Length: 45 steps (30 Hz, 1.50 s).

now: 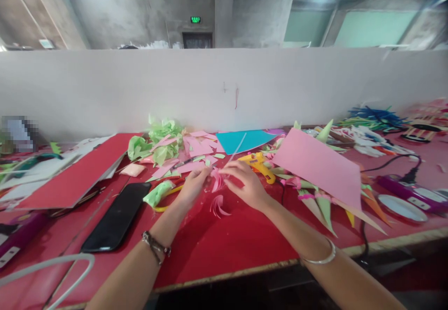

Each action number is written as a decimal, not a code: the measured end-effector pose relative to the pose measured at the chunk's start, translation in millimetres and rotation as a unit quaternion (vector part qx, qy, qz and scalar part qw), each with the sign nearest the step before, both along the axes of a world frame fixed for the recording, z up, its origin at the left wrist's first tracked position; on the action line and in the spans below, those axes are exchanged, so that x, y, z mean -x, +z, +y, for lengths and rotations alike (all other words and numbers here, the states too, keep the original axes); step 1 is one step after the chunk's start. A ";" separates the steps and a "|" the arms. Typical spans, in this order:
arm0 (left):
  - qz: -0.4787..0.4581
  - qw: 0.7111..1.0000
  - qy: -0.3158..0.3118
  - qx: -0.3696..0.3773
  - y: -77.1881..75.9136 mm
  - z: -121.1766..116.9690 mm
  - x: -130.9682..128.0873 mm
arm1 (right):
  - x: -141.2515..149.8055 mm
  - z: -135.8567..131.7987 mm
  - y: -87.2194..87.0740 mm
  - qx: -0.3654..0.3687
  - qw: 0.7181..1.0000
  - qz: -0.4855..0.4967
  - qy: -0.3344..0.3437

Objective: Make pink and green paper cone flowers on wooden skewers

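Note:
Both my hands meet over the red table. My left hand and my right hand pinch a small curled pink paper piece between their fingertips. A thin white stick rises from that piece toward the back. Just below the hands a second curled pink paper petal lies on the table. A yellow glue gun rests just behind my right hand.
A black phone lies left of my left arm. A large pink sheet covers paper cones on the right. Green and pink scraps, a teal sheet and red card lie behind. A white partition backs the table.

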<state>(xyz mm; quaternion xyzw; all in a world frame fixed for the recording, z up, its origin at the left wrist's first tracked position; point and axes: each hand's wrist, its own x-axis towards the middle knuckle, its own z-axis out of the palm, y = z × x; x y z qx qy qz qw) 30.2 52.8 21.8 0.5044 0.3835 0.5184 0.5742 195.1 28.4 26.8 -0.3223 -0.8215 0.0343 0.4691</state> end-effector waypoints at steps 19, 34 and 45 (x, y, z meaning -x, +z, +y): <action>0.039 0.999 0.006 0.015 3.5 9.7 6.1 | -24.4 15.4 1.9 0.121 0.992 -0.039 0.009; 0.492 0.826 -0.169 -0.219 -8.2 -19.8 39.2 | -41.7 15.6 3.3 0.378 0.883 -0.250 0.121; 0.529 0.790 -0.165 -0.262 -6.6 -28.7 29.9 | -37.9 16.2 0.7 0.389 0.864 -0.255 0.191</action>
